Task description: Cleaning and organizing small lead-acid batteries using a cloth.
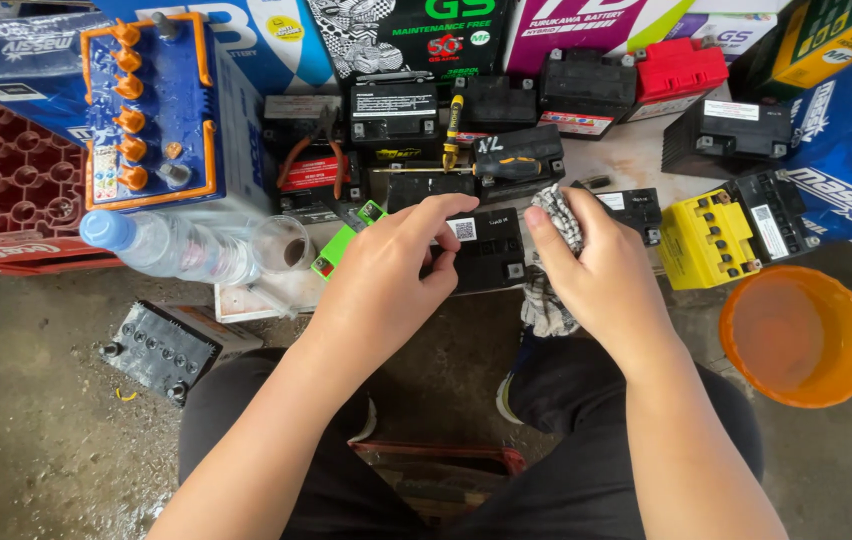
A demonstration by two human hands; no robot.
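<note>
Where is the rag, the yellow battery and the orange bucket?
rag (pixel 558 215), head view, upper end above the right hand
yellow battery (pixel 708 240), head view, middle of its top
orange bucket (pixel 851 310), head view, right rim

A row of boxes stands at the back: a blue and white box (pixel 266 40), a black box (pixel 406 35) with green and white marks, a pink and white box (pixel 596 30), and a green and yellow box (pixel 826 40). At right lies a blue box (pixel 846 150). A small white label (pixel 463 229) sits on the black battery (pixel 491 255).
</note>
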